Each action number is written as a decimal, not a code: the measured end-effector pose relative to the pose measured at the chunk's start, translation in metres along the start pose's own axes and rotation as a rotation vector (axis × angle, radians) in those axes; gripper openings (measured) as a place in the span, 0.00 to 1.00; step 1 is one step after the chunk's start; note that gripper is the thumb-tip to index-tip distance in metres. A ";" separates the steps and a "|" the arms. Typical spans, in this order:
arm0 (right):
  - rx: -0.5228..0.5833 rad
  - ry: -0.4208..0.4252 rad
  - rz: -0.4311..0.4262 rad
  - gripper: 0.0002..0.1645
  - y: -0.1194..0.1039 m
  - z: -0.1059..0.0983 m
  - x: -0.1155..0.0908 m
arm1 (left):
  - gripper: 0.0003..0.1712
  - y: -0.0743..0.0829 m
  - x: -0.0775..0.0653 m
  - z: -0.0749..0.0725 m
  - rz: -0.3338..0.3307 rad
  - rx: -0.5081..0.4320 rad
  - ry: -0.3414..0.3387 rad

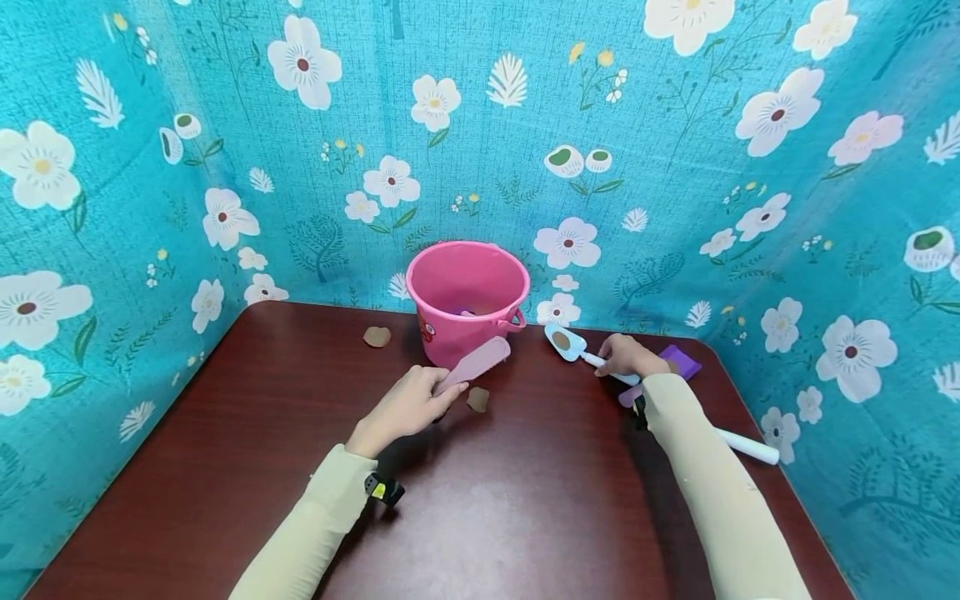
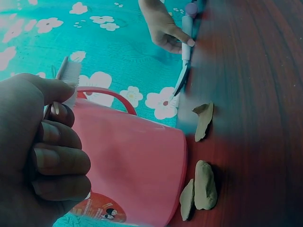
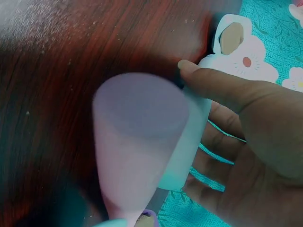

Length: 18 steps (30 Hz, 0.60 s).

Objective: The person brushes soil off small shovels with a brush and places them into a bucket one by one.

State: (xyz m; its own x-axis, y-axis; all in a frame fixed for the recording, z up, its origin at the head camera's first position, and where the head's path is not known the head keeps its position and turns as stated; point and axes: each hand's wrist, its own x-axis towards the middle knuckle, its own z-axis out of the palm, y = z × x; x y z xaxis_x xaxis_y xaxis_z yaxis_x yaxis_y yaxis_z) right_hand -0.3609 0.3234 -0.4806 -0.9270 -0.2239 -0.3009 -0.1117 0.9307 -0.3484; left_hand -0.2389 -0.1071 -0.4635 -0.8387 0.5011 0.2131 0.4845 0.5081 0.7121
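Note:
My left hand (image 1: pixel 405 404) grips the handle of a pink brush (image 1: pixel 483 358) with pale bristles, tilted up in front of a pink bucket (image 1: pixel 453 335). In the left wrist view the fingers curl round the brush handle. Over on the right, my right hand (image 1: pixel 633 357) holds the handle of a light blue toy trowel (image 1: pixel 557 333) between thumb and fingers. A brown piece (image 3: pixel 232 39) lies on the trowel's blade. Near the bucket's base rest several brown clay-like pieces, one (image 1: pixel 477 400) by the left hand and another (image 1: pixel 377 337) left of the bucket.
A purple toy shovel (image 1: pixel 692 363) lies beyond the right wrist at the back right. Partly hidden under the right forearm, a tool with a white handle (image 1: pixel 750 447) lies near the table's right edge. Flowered blue cloth (image 1: pixel 480 167) surrounds the dark wooden table (image 1: pixel 525 517).

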 end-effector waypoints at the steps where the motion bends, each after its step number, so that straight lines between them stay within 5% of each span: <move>1: 0.000 -0.001 -0.006 0.19 0.000 0.001 0.000 | 0.17 0.000 0.000 0.000 0.004 0.002 0.001; 8: 0.142 0.003 -0.051 0.11 -0.006 -0.011 -0.011 | 0.18 0.000 0.001 -0.003 0.019 -0.017 0.004; 18: 0.210 0.040 -0.199 0.11 -0.035 -0.013 -0.061 | 0.17 0.003 0.000 -0.001 -0.011 -0.013 -0.004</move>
State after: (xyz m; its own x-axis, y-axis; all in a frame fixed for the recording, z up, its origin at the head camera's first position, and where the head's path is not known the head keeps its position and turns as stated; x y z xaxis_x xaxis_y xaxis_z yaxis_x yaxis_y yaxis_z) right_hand -0.3052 0.3085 -0.4385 -0.9082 -0.3806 -0.1741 -0.2202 0.7884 -0.5744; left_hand -0.2380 -0.1057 -0.4608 -0.8430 0.4982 0.2029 0.4720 0.5042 0.7232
